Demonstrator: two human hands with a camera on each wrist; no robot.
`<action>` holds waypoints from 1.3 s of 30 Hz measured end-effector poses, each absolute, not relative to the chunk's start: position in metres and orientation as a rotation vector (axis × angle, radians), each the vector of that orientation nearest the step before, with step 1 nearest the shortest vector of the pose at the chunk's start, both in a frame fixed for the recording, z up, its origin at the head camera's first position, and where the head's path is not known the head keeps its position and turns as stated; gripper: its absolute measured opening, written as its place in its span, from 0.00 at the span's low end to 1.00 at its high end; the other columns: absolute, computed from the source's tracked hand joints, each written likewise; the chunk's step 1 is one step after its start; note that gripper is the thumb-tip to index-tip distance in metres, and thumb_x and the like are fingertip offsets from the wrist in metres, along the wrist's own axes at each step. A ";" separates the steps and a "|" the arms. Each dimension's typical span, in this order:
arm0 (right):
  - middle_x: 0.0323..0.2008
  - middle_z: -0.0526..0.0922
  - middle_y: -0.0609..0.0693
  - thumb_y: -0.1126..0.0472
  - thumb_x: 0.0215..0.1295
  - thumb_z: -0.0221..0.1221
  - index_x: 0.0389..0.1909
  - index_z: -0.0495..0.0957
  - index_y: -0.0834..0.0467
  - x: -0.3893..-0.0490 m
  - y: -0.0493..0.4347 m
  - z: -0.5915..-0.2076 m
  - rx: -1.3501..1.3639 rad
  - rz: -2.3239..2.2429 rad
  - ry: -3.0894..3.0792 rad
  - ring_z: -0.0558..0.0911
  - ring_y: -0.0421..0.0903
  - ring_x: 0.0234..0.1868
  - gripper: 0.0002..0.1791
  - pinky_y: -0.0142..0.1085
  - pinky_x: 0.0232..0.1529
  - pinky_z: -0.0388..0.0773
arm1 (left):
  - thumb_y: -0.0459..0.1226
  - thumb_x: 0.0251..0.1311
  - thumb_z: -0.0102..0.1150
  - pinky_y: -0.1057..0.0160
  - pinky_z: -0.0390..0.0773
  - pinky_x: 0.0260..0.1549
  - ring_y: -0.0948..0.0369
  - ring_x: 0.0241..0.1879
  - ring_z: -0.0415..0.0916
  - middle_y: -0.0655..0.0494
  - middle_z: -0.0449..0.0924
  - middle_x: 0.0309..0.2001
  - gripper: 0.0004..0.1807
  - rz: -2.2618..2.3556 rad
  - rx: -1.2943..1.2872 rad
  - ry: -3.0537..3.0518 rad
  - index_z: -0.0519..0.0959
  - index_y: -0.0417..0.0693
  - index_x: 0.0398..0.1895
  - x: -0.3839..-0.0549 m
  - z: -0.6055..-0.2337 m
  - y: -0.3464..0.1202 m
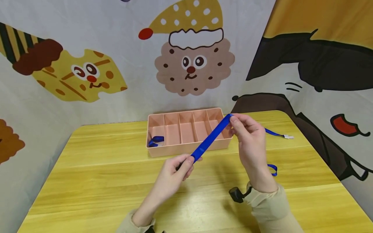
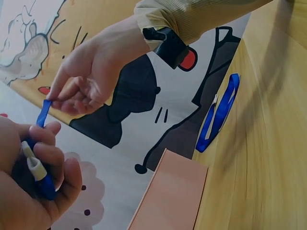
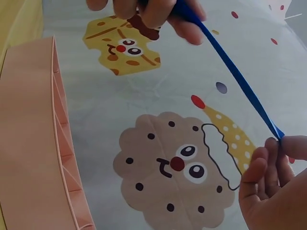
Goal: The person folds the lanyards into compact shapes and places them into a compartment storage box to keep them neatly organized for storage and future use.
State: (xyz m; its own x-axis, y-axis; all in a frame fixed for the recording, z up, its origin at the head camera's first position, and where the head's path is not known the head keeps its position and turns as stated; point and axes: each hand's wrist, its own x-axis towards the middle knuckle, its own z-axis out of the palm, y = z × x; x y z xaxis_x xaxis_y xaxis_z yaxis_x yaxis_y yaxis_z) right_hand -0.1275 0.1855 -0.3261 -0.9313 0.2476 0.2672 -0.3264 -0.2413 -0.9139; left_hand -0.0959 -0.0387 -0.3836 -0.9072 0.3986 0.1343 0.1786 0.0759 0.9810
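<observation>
A blue lanyard (image 1: 211, 137) is stretched on a slant between my two hands, above the table. My left hand (image 1: 175, 171) pinches its lower end between thumb and fingers. In the left wrist view a white plastic clip (image 2: 35, 165) with a blue piece of the strap lies within the curled left fingers. Higher and to the right, my right hand (image 1: 250, 139) pinches the other end between thumb and forefinger. Behind the lanyard stands a pink compartment box (image 1: 186, 148), and another blue lanyard (image 1: 157, 139) lies in its leftmost compartment.
Another blue lanyard (image 2: 223, 112) with a white clip (image 1: 288, 137) lies on the wooden table (image 1: 102, 181) at the right, partly hidden by my right hand in the head view. A cartoon-printed cloth (image 1: 131, 94) hangs behind the table.
</observation>
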 end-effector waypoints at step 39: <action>0.31 0.89 0.39 0.76 0.73 0.57 0.40 0.86 0.53 -0.103 0.159 -0.322 0.445 1.978 -1.865 0.83 0.35 0.30 0.15 0.28 0.35 0.84 | 0.40 0.68 0.69 0.65 0.86 0.37 0.65 0.37 0.86 0.45 0.88 0.45 0.32 1.814 0.580 2.151 0.72 0.51 0.74 -0.096 -0.389 -0.034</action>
